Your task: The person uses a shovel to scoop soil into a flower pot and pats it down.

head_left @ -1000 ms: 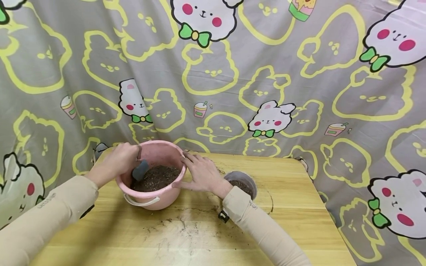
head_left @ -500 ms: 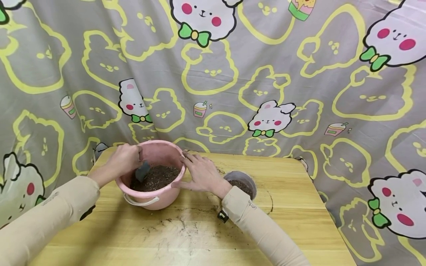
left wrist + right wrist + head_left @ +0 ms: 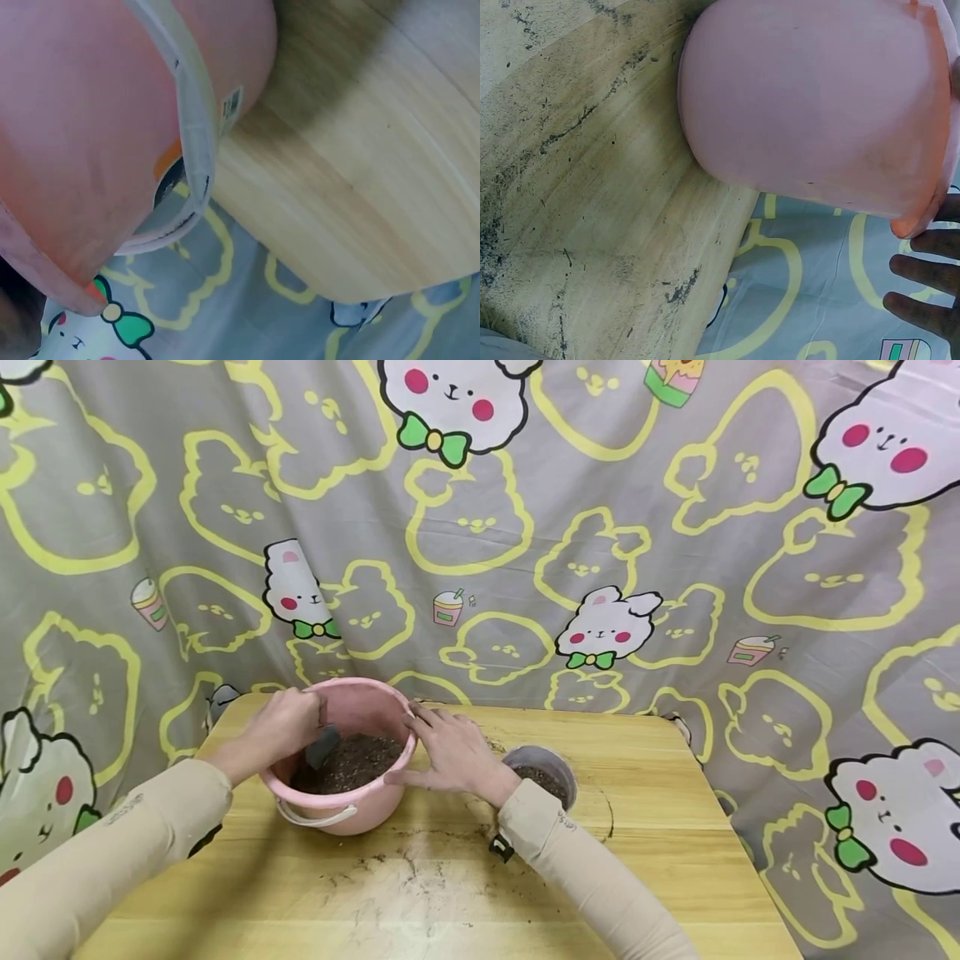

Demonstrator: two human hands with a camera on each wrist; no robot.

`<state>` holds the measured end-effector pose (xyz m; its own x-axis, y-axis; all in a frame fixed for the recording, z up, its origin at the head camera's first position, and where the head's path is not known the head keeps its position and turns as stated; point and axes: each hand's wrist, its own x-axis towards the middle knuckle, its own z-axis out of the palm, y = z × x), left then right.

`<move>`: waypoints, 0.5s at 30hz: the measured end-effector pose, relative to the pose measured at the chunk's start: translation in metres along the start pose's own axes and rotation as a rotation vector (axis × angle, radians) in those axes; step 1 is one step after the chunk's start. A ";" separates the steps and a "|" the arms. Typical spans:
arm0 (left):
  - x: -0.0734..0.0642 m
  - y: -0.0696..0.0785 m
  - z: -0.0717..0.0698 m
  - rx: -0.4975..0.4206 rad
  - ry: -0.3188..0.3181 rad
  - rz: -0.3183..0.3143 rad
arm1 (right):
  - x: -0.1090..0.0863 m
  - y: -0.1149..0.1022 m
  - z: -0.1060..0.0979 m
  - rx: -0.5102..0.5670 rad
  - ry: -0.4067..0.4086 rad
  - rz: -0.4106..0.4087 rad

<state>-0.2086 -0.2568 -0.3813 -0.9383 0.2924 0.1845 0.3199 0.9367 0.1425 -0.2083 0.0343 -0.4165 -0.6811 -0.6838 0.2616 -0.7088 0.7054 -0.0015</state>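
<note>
A pink bucket [image 3: 372, 812] with dark soil [image 3: 363, 762] inside stands on the wooden table. My left hand [image 3: 281, 725] is over its left rim, fingers curled round a small trowel [image 3: 322, 747] whose grey blade dips to the soil; its handle is hidden by the hand. On the opposite side my right hand [image 3: 453, 753] steadies the bucket, spread fingers at the rim and thumb against the outer wall. The right wrist view shows straight fingers [image 3: 919, 311] by the bucket rim. A white bail handle [image 3: 196, 142] hangs down the bucket's side in the left wrist view.
A grey pot [image 3: 534, 755] partly filled with soil stands right of the bucket, beside the right forearm. Loose soil crumbs [image 3: 412, 870] are scattered over the table [image 3: 652, 885]. A patterned curtain [image 3: 495, 552] hangs right behind the table's back edge.
My left hand and the trowel blade have shifted slightly right inside the bucket, and the blade's angle has changed. My right hand keeps its place on the rim. The head view has shifted a little.
</note>
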 end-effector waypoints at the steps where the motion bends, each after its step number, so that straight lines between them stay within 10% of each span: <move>1: 0.000 0.001 0.001 -0.026 -0.002 -0.021 | 0.000 0.000 0.000 0.002 -0.003 0.000; 6: -0.001 0.010 0.005 -0.157 -0.046 -0.092 | 0.001 -0.001 0.001 0.010 -0.008 -0.002; 15: -0.001 0.003 -0.009 -0.128 -0.021 -0.086 | 0.000 0.001 0.002 0.019 0.008 -0.006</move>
<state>-0.2058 -0.2562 -0.3721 -0.9652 0.2172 0.1456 0.2507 0.9267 0.2798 -0.2099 0.0347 -0.4181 -0.6753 -0.6868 0.2689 -0.7164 0.6975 -0.0179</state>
